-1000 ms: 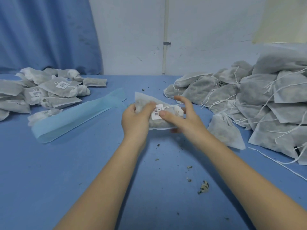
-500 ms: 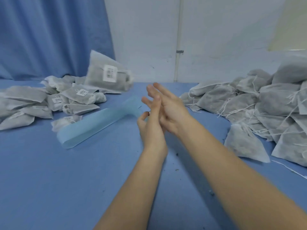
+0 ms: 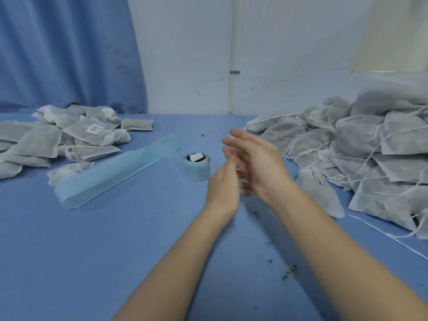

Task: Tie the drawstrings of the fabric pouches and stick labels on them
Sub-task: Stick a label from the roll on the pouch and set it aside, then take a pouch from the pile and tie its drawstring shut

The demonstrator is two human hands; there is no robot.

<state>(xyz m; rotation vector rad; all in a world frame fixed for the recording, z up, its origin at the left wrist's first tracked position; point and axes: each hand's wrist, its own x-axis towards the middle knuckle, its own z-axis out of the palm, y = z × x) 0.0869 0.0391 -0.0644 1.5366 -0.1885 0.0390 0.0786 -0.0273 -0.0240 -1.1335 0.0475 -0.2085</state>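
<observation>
Upper left of frame: blue curtain (image 3: 69,52) hangs behind the table (image 3: 92,251). Below it, at left middle, a pile of finished pouches (image 3: 58,140) lies flat on the blue surface; 1 on top shows a white label (image 3: 93,129) with its string tied.

Centre left: a pale blue backing strip (image 3: 111,177) runs diagonally from lower left up to a label roll (image 3: 196,167) standing on its side, 1 white label visible in its core.

Centre: left hand (image 3: 223,188) raised above the table, fingers loosely bent, blurred, holding nothing that shows. Right hand (image 3: 257,163) just beside and partly overlapping it, fingers spread wide and straight, holding nothing.

Lower centre: dark crumbs (image 3: 288,272) scattered on the table.

Right of frame: large heap of untied pouches (image 3: 370,158) with loose white drawstrings (image 3: 301,151) trailing out; 1 string (image 3: 389,237) runs along the table toward the lower right. White wall (image 3: 289,54) behind.
</observation>
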